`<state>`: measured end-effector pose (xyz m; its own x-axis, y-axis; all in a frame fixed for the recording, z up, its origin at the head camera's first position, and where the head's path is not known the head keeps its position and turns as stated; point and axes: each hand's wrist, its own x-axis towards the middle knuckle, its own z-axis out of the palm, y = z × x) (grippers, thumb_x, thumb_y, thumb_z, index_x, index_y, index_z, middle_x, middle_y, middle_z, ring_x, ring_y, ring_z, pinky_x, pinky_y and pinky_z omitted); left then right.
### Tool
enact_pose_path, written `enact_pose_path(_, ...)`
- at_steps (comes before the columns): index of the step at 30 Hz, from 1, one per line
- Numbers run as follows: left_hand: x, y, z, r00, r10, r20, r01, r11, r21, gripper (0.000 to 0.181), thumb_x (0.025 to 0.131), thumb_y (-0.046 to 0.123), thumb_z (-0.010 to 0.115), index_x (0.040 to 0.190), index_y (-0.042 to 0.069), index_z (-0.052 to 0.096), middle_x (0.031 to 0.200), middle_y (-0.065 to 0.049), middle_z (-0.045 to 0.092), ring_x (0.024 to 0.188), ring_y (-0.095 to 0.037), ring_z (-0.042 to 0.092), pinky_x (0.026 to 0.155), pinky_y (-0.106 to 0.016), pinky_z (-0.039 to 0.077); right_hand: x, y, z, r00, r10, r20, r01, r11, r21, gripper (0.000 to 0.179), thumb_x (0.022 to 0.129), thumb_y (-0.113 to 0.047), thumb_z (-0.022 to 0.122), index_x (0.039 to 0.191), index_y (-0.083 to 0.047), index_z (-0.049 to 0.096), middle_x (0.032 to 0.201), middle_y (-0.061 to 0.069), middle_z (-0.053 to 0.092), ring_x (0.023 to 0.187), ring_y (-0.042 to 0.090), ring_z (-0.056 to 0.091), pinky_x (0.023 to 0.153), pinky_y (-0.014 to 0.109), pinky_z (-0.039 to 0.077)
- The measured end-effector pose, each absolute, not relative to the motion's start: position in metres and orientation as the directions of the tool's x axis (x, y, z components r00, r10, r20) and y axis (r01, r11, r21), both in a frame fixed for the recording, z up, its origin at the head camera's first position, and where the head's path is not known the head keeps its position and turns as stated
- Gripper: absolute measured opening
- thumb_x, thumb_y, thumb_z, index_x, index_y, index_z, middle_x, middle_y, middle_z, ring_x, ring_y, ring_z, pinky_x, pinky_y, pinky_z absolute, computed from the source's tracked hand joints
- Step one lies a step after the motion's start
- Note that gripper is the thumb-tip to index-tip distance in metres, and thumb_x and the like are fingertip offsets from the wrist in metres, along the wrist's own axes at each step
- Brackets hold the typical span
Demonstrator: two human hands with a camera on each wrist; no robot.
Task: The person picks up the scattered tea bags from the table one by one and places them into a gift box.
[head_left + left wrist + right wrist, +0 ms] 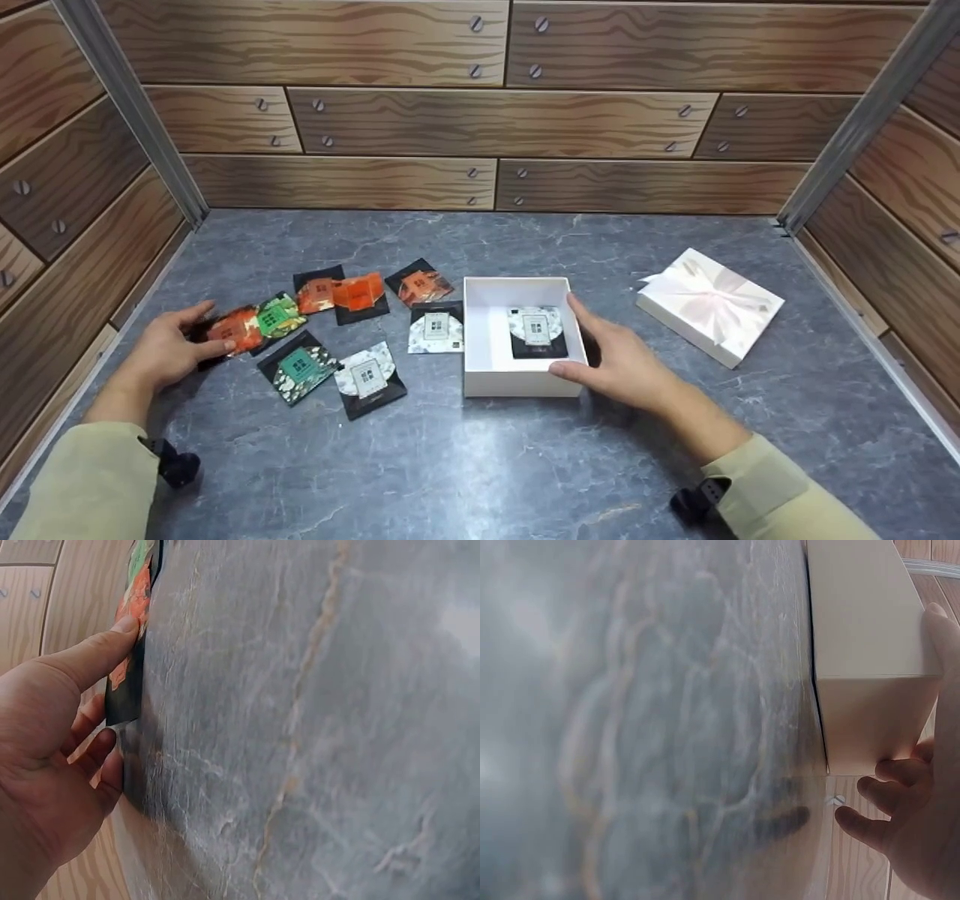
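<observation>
My left hand (165,346) pinches a flat black packet with an orange label (234,330) at the left of the table. In the left wrist view the thumb lies on the packet's face (135,604), the fingers on its other side. My right hand (622,360) holds an open white box (517,384) by its right side. Its thumb is at the front rim, and a finger reaches along the right wall. Inside the box lies a black-and-white packet (537,334). In the right wrist view, fingertips touch the box's side (877,724); other fingers are apart from it.
Between hand and box lie several packets, among them a light-green one (279,315), a dark-green one (298,367), an orange one (360,292) and a white one (369,379). A white lid with a ribbon bow (712,304) lies at right. Wood-patterned walls (420,120) enclose the table.
</observation>
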<state>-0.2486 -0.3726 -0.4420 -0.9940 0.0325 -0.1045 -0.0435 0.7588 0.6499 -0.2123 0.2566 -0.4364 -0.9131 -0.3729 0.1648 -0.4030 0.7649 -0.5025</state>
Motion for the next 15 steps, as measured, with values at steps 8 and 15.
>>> enact_pose_path(8, -0.2443, -0.3761, -0.437, -0.996, 0.016, -0.087, -0.044, 0.76, 0.648, 0.088, 0.099, 0.033, 0.078, 0.163, -0.006, 0.031, 0.146, -0.048, 0.041, 0.135, -0.06, 0.042, 0.11, -0.07, 0.036, -0.2119, 0.2563, -0.4355, -0.918, -0.365, 0.155, -0.391, 0.767, -0.509, 0.108, 0.091, -0.063, 0.076, 0.17, -0.01, 0.024, 0.159, 0.025, 0.046, 0.141, 0.048, 0.049, 0.116, 0.064, 0.037)
enact_pose_path(15, -0.239, -0.3797, -0.4324, -0.997, 0.019, -0.081, -0.039, 0.758, 0.651, 0.082, 0.101, 0.032, 0.076, 0.162, -0.003, 0.034, 0.151, -0.045, 0.04, 0.138, -0.057, 0.041, 0.111, -0.068, 0.036, -0.2119, 0.256, -0.4349, -0.918, -0.365, 0.154, -0.39, 0.765, -0.512, 0.108, 0.091, -0.063, 0.075, 0.17, -0.01, 0.024, 0.159, 0.026, 0.046, 0.142, 0.048, 0.048, 0.117, 0.064, 0.037)
